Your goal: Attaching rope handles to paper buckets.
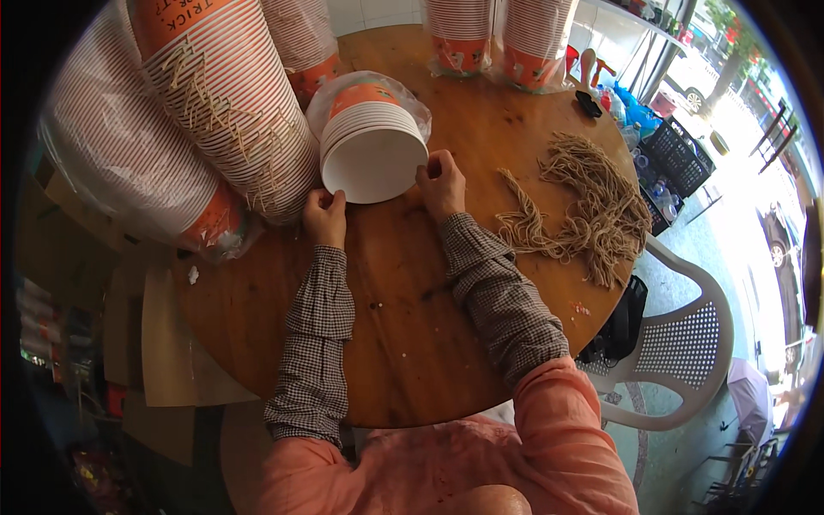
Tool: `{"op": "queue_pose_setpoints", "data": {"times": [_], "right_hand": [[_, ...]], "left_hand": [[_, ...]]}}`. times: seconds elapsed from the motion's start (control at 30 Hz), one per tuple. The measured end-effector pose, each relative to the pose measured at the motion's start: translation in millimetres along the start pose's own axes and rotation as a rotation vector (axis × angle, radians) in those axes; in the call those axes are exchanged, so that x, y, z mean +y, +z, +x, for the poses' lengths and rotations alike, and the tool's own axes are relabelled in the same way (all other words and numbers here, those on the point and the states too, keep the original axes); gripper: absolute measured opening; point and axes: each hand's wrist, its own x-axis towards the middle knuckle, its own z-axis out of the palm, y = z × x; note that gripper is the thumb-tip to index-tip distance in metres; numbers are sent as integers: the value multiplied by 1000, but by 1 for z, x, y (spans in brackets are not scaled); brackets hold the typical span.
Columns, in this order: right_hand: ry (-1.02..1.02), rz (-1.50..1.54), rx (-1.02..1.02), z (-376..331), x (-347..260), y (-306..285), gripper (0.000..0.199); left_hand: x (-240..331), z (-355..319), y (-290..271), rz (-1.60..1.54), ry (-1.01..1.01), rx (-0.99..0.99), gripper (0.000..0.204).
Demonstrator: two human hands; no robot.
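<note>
A short stack of white paper buckets with orange printed sides (371,163) lies on its side on the round wooden table, its wide mouth facing me. A clear plastic bag (415,107) sits around its far part. My left hand (325,218) pinches at the left lower rim of the front bucket. At the right rim, my right hand (441,184) is closed with its thumb and fingers pressed together. Any thin cord between the fingers is too small to see. Right of my right forearm lies a loose heap of tan cords (592,206).
A tall bucket stack with tan cord loops (232,103) leans close on the left, beside a bagged stack (129,137). More bagged stacks (462,43) stand at the far edge. A black lid-like object (589,105) lies far right. A plastic chair (678,335) and a black crate (678,154) stand right.
</note>
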Motion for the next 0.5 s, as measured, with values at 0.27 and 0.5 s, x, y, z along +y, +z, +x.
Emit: {"op": "queue_pose_setpoints", "data": {"times": [0.27, 0.5], "right_hand": [[-24, -37, -153, -32, -16, -3, 51], [-144, -45, -116, -54, -29, -44, 31]], "left_hand": [[9, -24, -18, -119, -66, -47, 23], [14, -37, -35, -133, -49, 15, 23]]}}
